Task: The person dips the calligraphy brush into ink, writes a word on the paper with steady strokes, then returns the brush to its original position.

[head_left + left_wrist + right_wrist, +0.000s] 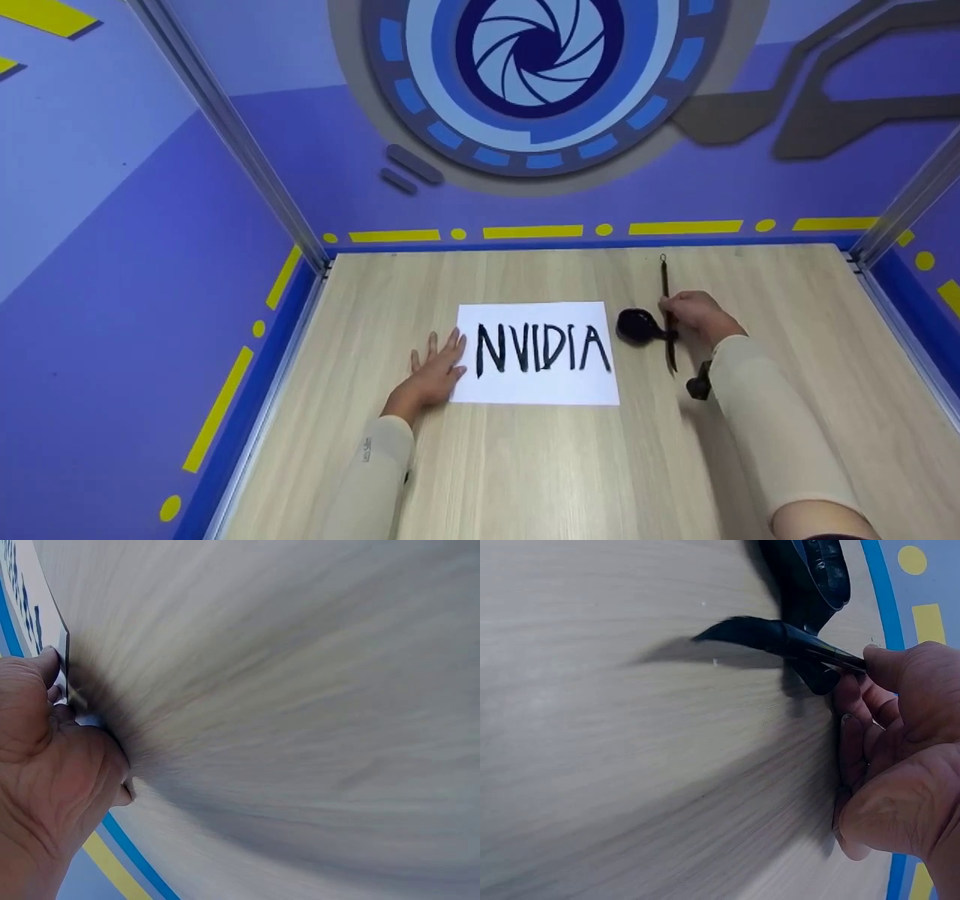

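A white sheet of paper bearing the black brushed letters NVIDIA lies on the table. My left hand rests on its left edge with the fingers spread. In the left wrist view that hand touches the paper's edge. To the right of the paper, my right hand pinches a black ink brush between thumb and fingertips. The brush's dark, bent tip points toward the table's near side. Its shaft crosses the handle of a small black ink dish; whether they touch I cannot tell.
The wood-grain table is enclosed by blue-purple panels, a back wall and side walls with yellow marks. Metal posts stand at the corners. A small black device sits by the right sleeve.
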Demonstrator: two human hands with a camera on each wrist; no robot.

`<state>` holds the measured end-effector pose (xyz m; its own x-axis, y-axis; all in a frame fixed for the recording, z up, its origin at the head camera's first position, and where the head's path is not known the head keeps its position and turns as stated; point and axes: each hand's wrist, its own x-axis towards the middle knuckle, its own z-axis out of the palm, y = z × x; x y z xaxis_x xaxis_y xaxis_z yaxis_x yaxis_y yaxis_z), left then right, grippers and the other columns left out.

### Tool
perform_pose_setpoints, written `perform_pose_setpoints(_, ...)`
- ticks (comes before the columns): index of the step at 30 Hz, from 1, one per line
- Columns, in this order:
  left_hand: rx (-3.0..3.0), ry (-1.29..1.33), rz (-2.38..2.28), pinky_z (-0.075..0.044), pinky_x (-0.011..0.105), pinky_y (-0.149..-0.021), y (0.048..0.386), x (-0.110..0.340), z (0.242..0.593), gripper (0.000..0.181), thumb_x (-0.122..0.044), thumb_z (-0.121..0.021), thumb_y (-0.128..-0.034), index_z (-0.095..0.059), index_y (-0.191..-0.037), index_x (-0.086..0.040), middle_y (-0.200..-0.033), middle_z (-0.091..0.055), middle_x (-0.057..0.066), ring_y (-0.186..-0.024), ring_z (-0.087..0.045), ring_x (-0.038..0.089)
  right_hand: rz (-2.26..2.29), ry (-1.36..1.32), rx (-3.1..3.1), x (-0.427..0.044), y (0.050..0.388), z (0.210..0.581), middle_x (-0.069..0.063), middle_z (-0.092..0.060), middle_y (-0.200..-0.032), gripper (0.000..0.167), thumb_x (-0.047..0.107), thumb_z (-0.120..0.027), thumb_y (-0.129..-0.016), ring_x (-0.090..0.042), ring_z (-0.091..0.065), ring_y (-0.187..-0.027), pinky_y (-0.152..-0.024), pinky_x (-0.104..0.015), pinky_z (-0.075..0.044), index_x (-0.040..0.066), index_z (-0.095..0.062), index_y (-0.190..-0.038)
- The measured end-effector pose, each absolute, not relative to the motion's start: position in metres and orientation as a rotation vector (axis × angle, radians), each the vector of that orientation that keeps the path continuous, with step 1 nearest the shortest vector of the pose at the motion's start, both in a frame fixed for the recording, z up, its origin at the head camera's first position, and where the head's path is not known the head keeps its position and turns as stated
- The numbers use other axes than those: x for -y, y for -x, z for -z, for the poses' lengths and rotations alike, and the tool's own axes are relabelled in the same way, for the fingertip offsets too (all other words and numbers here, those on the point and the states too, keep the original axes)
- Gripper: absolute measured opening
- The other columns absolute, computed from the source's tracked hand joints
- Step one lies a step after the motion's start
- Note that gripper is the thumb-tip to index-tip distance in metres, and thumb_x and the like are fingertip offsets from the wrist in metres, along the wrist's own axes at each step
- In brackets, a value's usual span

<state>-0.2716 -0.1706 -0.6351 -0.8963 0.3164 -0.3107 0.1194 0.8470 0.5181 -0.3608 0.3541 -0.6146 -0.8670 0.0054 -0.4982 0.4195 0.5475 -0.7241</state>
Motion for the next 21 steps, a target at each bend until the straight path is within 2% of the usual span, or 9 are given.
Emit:
perform_pose_setpoints(6,-2.637,-0.333,-0.714,0.017,0.071,-0.129,0.2712,0.1705,0.6346,0.064,-0.035,-0.039,-0.1157,-0.013,-0.173,-0.024,-0.183,0.003,-0.001,-0.168,0.018,0.039,1.295,-0.362,-2.345,-0.3529,0.3603,0.6132,0.006,-0.056,-0.078,0.032,0.037,-0.056,-0.109,-0.015,-0.048,-0.074,-0.069,-0.031,-0.042,0.01,-0.064,-0.093)
perform_pose_setpoints(13,-2.634,-0.333,-0.721,0.017,0.072,-0.129,0.2698,0.1709,0.634,0.064,-0.035,-0.038,-0.1159,-0.014,-0.173,-0.022,-0.183,0.003,0.0,-0.168,0.018,0.04,1.292,-0.353,-2.338,-0.351,0.3571,0.6103,0.006,-0.06,-0.085,0.036,0.04,-0.057,-0.109,-0.017,-0.05,-0.081,-0.074,-0.032,-0.043,0.006,-0.065,-0.102)
perform_pose_setpoints(21,-2.638,-0.332,-0.716,0.017,0.071,-0.129,0.269,0.1701,0.6321,0.064,-0.036,-0.038,-0.1159,-0.013,-0.173,-0.024,-0.183,0.003,-0.001,-0.168,0.018,0.039,1.275,-0.349,-2.347,-0.354,0.3539,0.61,0.005,-0.054,-0.081,0.037,0.043,-0.06,-0.108,-0.018,-0.049,-0.079,-0.072,-0.033,-0.043,0.007,-0.063,-0.096)
